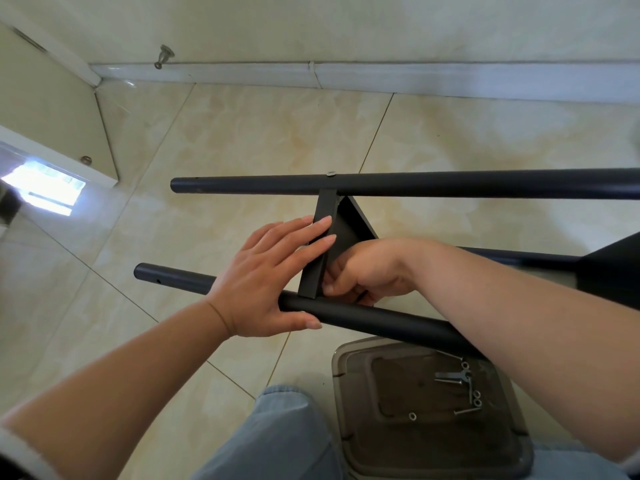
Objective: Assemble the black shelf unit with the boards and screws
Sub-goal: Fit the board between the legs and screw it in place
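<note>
Glossy marble tile floor; left hand flat on matte black board, round tube.

A single head-worn wide-angle camera looks steeply down and forward from close above the hands, taking in the tiled floor ahead, with the wall's baseboard far across the top.

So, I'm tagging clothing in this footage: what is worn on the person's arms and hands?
Both forearms are bare. The left hand and right hand have no gloves or visible rings. A thin band circles the left wrist. Nails are short and unpainted.
</note>
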